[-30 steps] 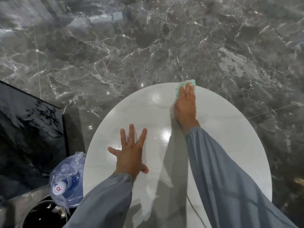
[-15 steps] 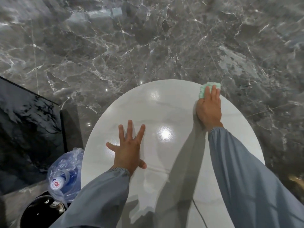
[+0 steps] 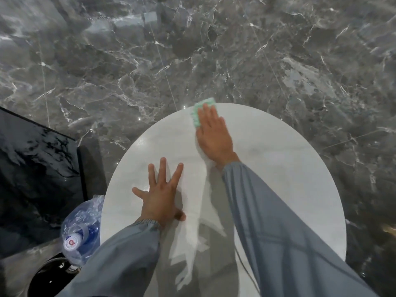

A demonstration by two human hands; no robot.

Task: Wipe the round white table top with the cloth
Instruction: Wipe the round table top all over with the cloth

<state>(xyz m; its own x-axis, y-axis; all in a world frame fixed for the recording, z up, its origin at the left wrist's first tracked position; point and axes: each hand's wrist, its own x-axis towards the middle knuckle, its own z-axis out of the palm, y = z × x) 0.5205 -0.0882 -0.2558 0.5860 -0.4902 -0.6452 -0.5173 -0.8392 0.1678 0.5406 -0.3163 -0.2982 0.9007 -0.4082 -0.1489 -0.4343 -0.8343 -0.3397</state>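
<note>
The round white table top (image 3: 289, 172) fills the lower middle of the head view. My right hand (image 3: 214, 136) lies flat with straight fingers on a light green cloth (image 3: 198, 114), pressing it down at the table's far edge. Only the cloth's far and left parts show past my fingers. My left hand (image 3: 160, 194) rests flat on the table nearer to me, fingers spread wide, holding nothing. Both arms wear grey-blue sleeves.
Dark grey marble floor (image 3: 192, 50) surrounds the table. A large clear water bottle (image 3: 81, 230) with a blue label leans at the table's left edge, above a round black bin (image 3: 49, 279). A glossy black surface (image 3: 32, 168) stands at the left.
My right hand slid the cloth along the far edge, first rightward, then back to the left and a little past its starting spot. My left hand stayed planted.
</note>
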